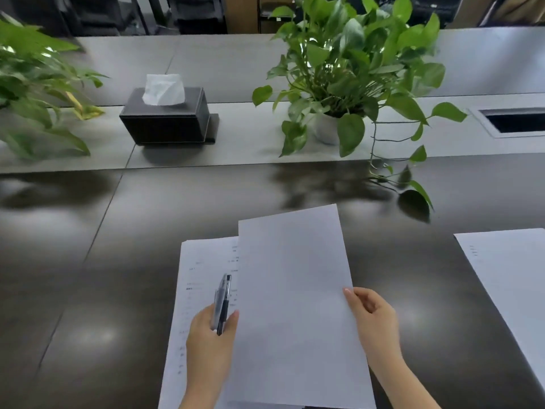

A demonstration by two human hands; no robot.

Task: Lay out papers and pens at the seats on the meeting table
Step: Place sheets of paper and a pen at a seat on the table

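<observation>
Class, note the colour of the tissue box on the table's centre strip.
Black, with a white tissue sticking out of the tissue box; head view.

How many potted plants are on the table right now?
2. One plant in a white pot stands right of the tissue box; another plant is at the far left edge, its pot out of view.

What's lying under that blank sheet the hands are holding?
Under the blank sheet a printed sheet shows at its left, on the table. The blank sheet covers its right part, so anything else beneath is hidden.

Print on sheets point(203, 278) unreadable.
</observation>
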